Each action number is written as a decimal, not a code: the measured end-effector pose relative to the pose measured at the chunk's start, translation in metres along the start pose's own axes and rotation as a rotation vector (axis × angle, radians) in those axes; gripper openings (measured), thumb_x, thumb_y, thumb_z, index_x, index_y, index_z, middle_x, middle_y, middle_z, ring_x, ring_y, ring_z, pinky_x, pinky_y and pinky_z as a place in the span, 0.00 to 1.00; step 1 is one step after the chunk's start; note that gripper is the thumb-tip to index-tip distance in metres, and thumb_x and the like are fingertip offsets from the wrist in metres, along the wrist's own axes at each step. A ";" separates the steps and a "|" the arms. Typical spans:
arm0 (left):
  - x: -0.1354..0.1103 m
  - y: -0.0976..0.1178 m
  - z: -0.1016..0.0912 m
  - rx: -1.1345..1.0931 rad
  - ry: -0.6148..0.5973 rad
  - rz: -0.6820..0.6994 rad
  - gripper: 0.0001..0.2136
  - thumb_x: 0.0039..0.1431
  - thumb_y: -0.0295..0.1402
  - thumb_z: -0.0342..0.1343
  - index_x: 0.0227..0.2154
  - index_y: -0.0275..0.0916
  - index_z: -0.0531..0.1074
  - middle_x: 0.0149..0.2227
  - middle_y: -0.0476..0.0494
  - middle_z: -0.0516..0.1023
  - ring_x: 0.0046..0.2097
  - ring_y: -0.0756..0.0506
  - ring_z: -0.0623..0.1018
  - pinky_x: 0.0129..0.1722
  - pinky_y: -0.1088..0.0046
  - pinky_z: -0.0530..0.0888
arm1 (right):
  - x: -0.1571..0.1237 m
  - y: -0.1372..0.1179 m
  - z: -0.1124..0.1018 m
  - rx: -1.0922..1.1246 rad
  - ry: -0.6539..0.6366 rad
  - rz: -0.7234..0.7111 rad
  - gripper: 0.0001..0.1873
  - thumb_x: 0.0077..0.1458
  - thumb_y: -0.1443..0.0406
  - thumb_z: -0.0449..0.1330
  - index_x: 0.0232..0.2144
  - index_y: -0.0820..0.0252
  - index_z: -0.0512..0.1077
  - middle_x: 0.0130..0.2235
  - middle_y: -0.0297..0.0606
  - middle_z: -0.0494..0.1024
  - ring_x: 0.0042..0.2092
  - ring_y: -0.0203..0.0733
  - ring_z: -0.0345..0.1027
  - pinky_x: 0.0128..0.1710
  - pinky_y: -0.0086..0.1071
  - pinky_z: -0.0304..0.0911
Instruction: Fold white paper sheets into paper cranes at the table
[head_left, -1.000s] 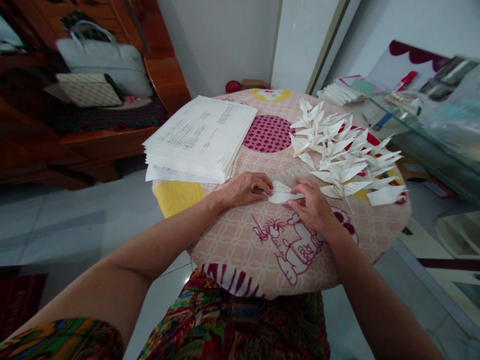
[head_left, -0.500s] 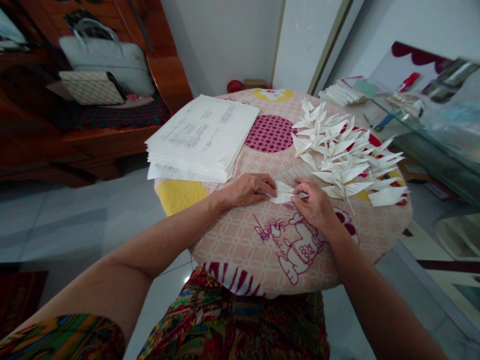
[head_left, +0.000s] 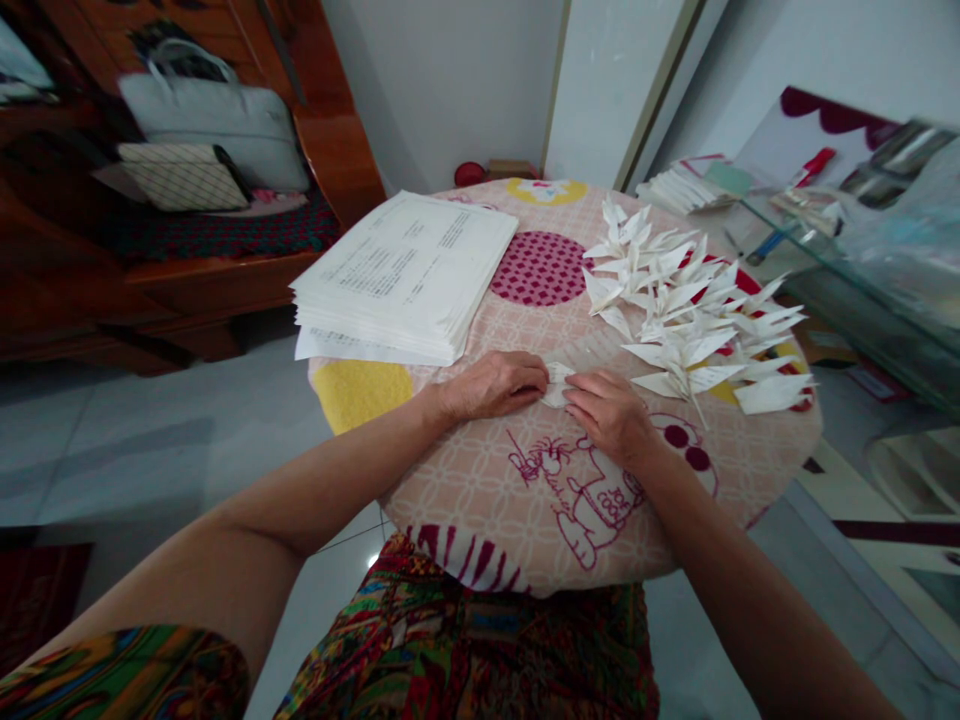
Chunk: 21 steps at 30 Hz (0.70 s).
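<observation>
A small piece of folded white paper (head_left: 556, 385) lies between my hands on the round table's patterned cloth (head_left: 465, 470). My left hand (head_left: 502, 384) grips its left end with closed fingers. The fingers of my right hand (head_left: 609, 412) press together on its right side, covering part of it. Just beyond the paper is a clear ruler-like strip (head_left: 592, 348). Many folded paper pieces with pointed tips (head_left: 675, 290) are heaped at the right of the table. On the left sits a thick stack of printed sheets (head_left: 405, 270).
A glass shelf (head_left: 840, 290) with a plastic bag (head_left: 915, 230) and other items borders the table on the right. At the left, a wooden bench (head_left: 345, 130) holds a grey handbag (head_left: 225, 120) and a checked pouch (head_left: 180, 175). A red bowl-like object (head_left: 470, 173) is behind the table.
My right hand has shifted slightly left and toward me, closer to my left hand. Less of the folded paper shows between them. The stack and the heap have not moved.
</observation>
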<state>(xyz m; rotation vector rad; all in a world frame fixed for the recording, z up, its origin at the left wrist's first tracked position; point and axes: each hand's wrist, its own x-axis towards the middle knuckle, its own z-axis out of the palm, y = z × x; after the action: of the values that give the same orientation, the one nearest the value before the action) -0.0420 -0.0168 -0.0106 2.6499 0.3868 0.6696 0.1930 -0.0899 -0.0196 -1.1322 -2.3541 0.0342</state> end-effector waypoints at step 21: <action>0.001 0.005 0.003 0.022 0.051 -0.068 0.06 0.62 0.26 0.53 0.34 0.34 0.75 0.40 0.38 0.79 0.41 0.46 0.79 0.41 0.70 0.75 | 0.007 -0.008 0.007 0.035 0.034 0.082 0.13 0.60 0.70 0.55 0.30 0.56 0.79 0.35 0.41 0.76 0.40 0.46 0.67 0.42 0.39 0.63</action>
<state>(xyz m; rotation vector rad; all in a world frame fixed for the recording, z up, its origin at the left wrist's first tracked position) -0.0390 -0.0223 -0.0105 2.6318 0.4992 0.7172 0.1804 -0.0886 -0.0201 -1.2024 -2.2684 0.0838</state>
